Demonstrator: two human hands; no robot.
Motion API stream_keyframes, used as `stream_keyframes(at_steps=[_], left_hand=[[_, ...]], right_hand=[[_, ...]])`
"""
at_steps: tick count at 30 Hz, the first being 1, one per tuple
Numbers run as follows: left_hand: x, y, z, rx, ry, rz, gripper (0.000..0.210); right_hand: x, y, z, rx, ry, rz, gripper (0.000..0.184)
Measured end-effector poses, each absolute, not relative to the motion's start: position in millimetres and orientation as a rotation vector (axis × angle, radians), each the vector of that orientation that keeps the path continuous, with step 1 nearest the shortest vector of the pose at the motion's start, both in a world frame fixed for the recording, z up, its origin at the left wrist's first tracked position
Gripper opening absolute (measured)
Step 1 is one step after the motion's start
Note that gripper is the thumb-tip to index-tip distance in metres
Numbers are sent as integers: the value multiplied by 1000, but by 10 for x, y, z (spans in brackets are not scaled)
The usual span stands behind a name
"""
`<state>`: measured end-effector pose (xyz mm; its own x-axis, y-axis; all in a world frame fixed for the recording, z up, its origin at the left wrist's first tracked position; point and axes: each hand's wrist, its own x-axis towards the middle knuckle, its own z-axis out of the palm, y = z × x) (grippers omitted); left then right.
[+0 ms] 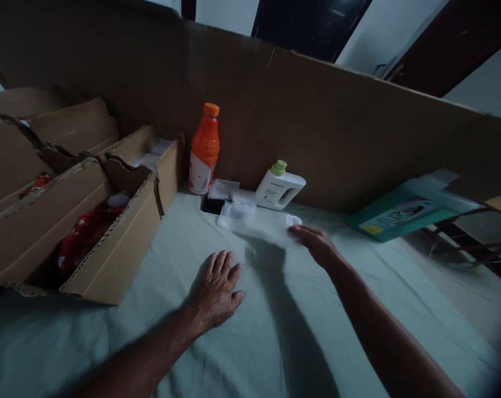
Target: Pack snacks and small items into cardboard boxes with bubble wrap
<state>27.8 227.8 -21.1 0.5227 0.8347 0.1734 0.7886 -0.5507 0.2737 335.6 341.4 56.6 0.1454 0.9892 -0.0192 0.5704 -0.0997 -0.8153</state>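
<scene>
The step in hand, as judged, was the handling of a pale translucent wrapped piece (271,225) by the right hand (314,243). That hand's fingers were closed on the piece's right end in what appeared to be a narrow pinch; blur left the thumb's exact placement undetermined. The piece lay crosswise in front of the white jug (271,190), its left end against or overlapping similar clear packets (223,188) beside a dark flat item (213,206); contact there could not be confirmed. The left hand (219,290) grasped nothing: palm down, fingers extended, it rested on the pale green cloth (250,342), between the cardboard box (138,249) and the right forearm. In this inspector's judgement, the next move called for a steady pinch and clearance from the jug and the orange bottle (205,146).
</scene>
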Motion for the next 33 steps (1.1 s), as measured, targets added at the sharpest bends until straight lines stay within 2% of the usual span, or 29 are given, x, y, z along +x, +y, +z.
stream_keyframes(at_steps=[2, 5, 7, 10, 12, 16, 22, 29, 33], left_hand=[[274, 2280, -215, 2592, 1396, 439, 65], [276, 2275, -212, 2591, 1403, 440, 64], [281, 2266, -202, 2590, 1414, 445, 64], [289, 2250, -179, 2582, 1433, 444, 61], [291, 2244, -164, 2578, 1440, 433, 59], [285, 2248, -155, 2610, 1441, 413, 60], [284, 2265, -185, 2634, 1430, 431, 63], [277, 2265, -200, 2596, 1435, 493, 58], [279, 2249, -206, 2597, 1435, 489, 57]], right_hand=[[3707, 3113, 699, -1843, -1596, 741, 38], [3984, 2937, 846, -1941, -1697, 470, 27], [3917, 3023, 873, -1926, -1753, 302, 24], [3448, 3371, 798, -1836, -1960, 229, 21], [3003, 3671, 698, -1753, -2127, 203, 24], [2258, 4248, 482, -1680, -2307, 61, 45], [2039, 4676, 425, -1776, -2339, -80, 28], [2607, 4093, 902, -1827, -2250, -187, 31], [2697, 3798, 909, -1752, -2381, -156, 31]])
